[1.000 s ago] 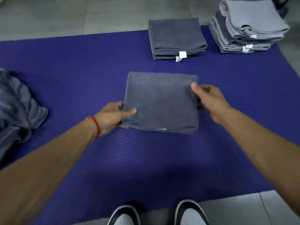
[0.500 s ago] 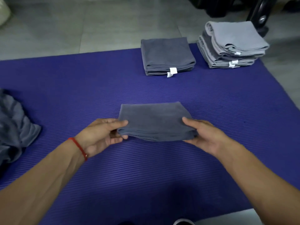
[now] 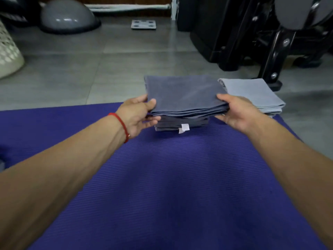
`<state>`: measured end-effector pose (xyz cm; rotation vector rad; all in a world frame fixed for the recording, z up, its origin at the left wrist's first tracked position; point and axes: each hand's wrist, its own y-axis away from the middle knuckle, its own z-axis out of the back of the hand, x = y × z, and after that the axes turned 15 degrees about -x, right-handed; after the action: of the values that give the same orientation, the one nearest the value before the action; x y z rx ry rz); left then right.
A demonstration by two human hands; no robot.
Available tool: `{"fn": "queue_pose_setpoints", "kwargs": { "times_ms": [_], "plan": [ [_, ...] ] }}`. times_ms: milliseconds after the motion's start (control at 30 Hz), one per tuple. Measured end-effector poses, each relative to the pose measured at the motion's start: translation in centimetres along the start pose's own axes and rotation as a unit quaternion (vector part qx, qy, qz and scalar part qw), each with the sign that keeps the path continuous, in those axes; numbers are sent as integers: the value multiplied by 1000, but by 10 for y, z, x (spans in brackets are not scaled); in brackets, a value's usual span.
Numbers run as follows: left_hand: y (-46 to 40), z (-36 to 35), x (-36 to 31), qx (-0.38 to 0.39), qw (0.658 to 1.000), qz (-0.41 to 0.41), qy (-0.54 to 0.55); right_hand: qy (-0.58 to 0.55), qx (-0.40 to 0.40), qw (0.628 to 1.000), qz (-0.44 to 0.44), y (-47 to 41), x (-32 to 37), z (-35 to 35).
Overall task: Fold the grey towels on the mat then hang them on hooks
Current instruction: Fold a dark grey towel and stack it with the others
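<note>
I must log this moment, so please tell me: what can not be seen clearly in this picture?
- Dark stack, head view: its top and how many towels, hidden by the held towel.
- Fingers of both hands, left hand, right hand: under the towel.
- Hooks: outside the picture.

Both forearms were bare, with no sleeves showing. The left hand (image 3: 138, 114) had a thin red thread bracelet (image 3: 121, 125) around its wrist. The right hand (image 3: 237, 112) wore a ring (image 3: 223, 114).

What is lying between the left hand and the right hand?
In the head view, the folded dark grey towel lies between the left hand and the right hand; each hand grips one side, just above the dark towel stack.
</note>
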<state>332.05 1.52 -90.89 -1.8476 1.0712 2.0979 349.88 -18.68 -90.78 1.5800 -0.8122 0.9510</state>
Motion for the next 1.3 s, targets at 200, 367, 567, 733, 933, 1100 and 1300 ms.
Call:
{"fn": "queue_pose_setpoints", "kwargs": {
  "times_ms": [200, 367, 567, 733, 933, 1100, 1300],
  "plan": [
    [-45, 34, 100, -103, 943, -115, -295, 324, -35, 945, 17, -35, -93, 17],
    [30, 147, 225, -42, 806, -264, -528, 655, 148, 687, 279, 29, -197, 63],
    [91, 254, 258, -59, 735, -295, -607, 614, 378, 608, 332, 115, -200, 5],
    [109, 332, 238, -182, 668, -200, -693, 594, 468, 494, 429, 169, -170, -86],
    [99, 412, 191, -329, 683, -35, -651, 608, 507, 342, 506, 195, -148, -143],
    [64, 429, 162, -318, 717, -50, -618, 628, 512, 362, 461, 192, -167, -146],
    [28, 414, 136, -392, 782, 75, -479, 637, 527, 424, 369, 187, -205, -111]
  ]
}}
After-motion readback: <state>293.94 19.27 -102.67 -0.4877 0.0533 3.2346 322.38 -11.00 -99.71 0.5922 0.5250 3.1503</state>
